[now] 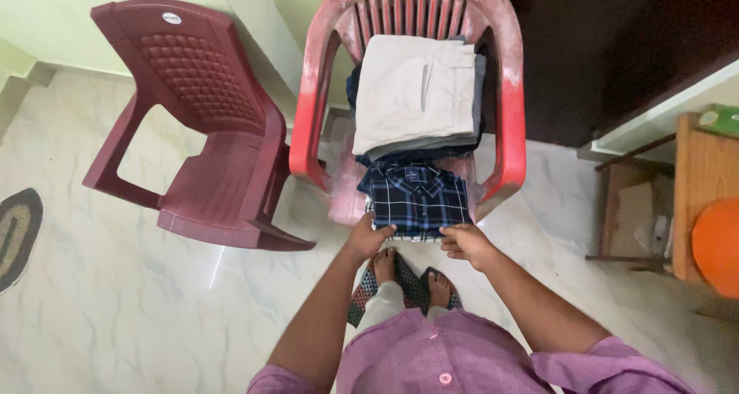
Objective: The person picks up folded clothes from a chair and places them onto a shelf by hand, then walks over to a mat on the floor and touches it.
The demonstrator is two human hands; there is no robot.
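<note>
A folded dark blue checked shirt (416, 198) lies at the front edge of a faded red plastic chair (508, 117). My left hand (368, 237) grips the shirt's near left corner. My right hand (466, 244) pinches its near right corner. Behind the shirt on the seat sits a stack of folded clothes topped by beige trousers (416, 94), with grey and dark blue pieces under them.
A maroon plastic chair (208, 132) stands to the left on the marble floor. A wooden table (704, 178) with an orange round object (720, 244) is at the right. A dark oval mat (15, 236) lies far left. My feet rest on a patterned mat (408, 286).
</note>
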